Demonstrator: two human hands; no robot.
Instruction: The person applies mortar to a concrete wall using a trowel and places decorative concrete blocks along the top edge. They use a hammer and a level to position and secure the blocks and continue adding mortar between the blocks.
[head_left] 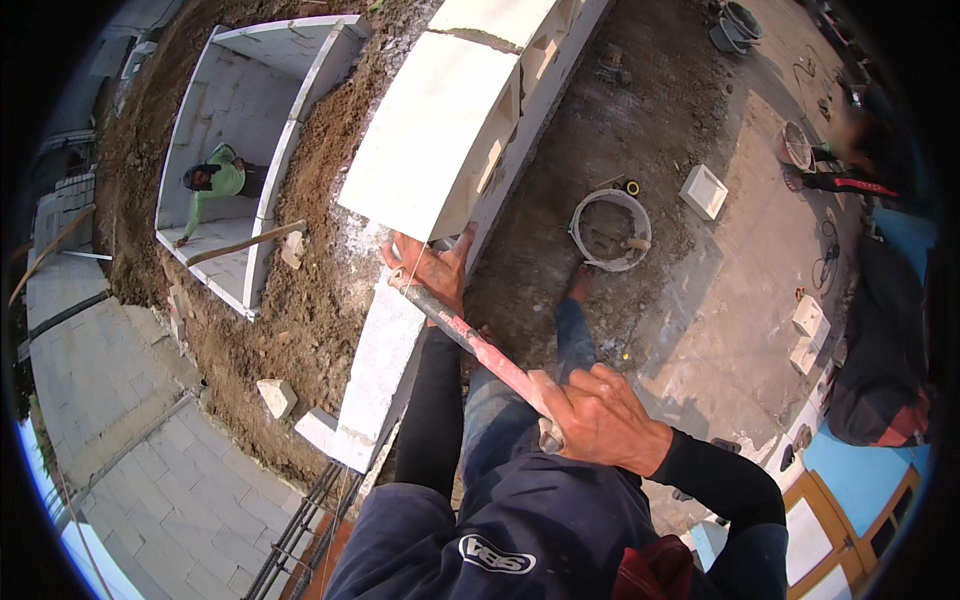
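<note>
My left hand (432, 268) grips the near end of a large white building block (425, 140) on top of the wall, thumb on one side and fingers on the other. My right hand (605, 415) is closed round a hammer (490, 358) near its metal end. The hammer's red and black handle slants up and left, its far tip close to my left hand. Below that tip lies a lower white wall section (375, 370), its top rough. A thin string passes by my left hand.
A round mortar tub (610, 230) stands right of the wall, near a tape measure (631, 187) and a white box-shaped block (704, 192). A person in green (232, 178) is inside a white-walled pit at left. Another person (865, 140) works at right. Steel bars (305, 530) lie below.
</note>
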